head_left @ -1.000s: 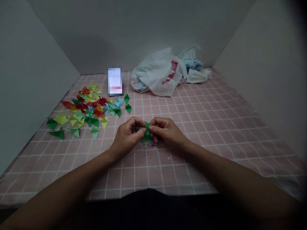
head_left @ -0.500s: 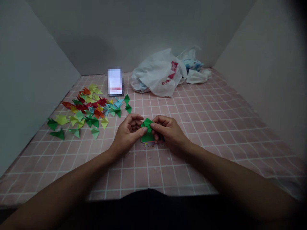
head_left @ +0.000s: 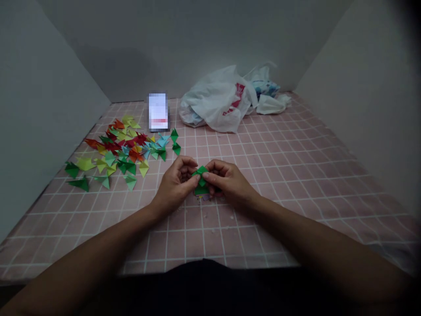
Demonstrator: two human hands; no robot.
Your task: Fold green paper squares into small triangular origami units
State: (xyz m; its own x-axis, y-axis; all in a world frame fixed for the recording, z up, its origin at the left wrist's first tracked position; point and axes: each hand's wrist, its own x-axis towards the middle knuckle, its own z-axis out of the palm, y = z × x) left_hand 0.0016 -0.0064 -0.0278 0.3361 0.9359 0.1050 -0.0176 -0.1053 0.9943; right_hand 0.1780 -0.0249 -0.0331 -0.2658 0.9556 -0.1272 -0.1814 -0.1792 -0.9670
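A small piece of green origami paper (head_left: 201,170), folded into a diamond-like shape, is pinched between my two hands. My left hand (head_left: 179,181) grips its left side with the thumb on top and the fingers curled. On the right side, the thumb of my right hand (head_left: 228,179) presses on the paper while the other fingers bend behind it. Beneath it lies a stack of paper squares (head_left: 201,192), green on top, with lighter edges showing below. My fingers hide part of the folds.
Many small folded paper birds (head_left: 126,166) in green, yellow, red and blue lie at the left. A lit phone (head_left: 158,112) stands behind them. White plastic bags (head_left: 217,101) rest at the back. Pink checked cloth (head_left: 279,175) covers the table, with walls on three sides.
My right thumb has shifted slightly left and down, closer to my left thumb. The flaps of the green paper look narrower between my fingers.
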